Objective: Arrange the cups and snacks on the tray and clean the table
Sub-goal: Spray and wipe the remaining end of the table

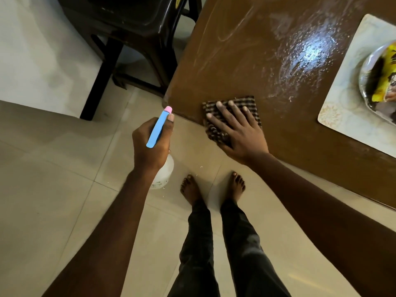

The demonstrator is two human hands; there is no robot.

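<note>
My left hand [150,142] grips a spray bottle [164,173] with a blue and pink trigger head, held over the floor just off the table's corner. My right hand [237,130] lies flat, fingers spread, pressing a brown checked cloth [246,102] onto the brown table [225,61] at its near edge. Wet spray droplets [308,54] and wipe streaks cover the tabletop beyond the cloth. At the right edge a pale patterned tray [342,103] holds a steel plate [366,82] with a yellow snack packet [385,76]. No cups are in view.
A dark plastic chair [128,28] stands on the tiled floor left of the table. My bare feet [212,185] stand close to the table's near edge. A few crumbs lie on the floor tiles [64,189] near the bottle.
</note>
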